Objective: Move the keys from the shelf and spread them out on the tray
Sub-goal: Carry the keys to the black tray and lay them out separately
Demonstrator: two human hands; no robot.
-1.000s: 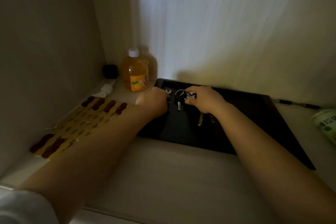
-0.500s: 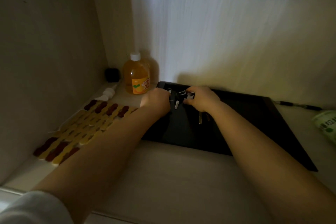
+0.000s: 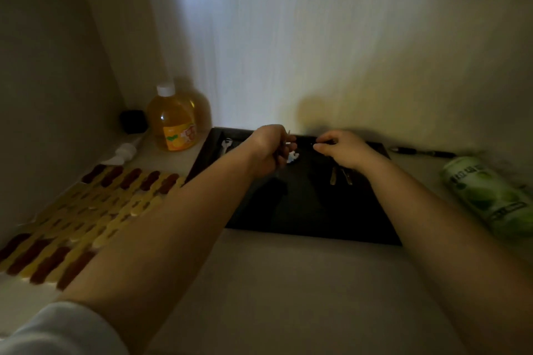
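A black tray (image 3: 305,210) lies on the shelf against the back wall. My left hand (image 3: 268,150) hovers over its far left part, fingers closed on a bunch of keys (image 3: 291,153) with a pale tag hanging below. My right hand (image 3: 343,150) is over the far middle of the tray, thumb and finger pinched together; what they pinch is too dark to tell. Two brass-coloured keys (image 3: 340,176) lie on the tray just under my right wrist. A single silver key (image 3: 226,145) rests in the tray's far left corner.
An orange drink bottle (image 3: 174,121) stands left of the tray, with a small black box (image 3: 133,121) and a white tube (image 3: 124,151) nearby. A yellow and dark red mat (image 3: 86,210) covers the left shelf. A green can (image 3: 490,196) and a dark pen (image 3: 421,152) lie to the right.
My hands, close together on the key bunch before, have drawn apart. The left one keeps the bunch; the right has shifted to the right. The view is blurred by movement.
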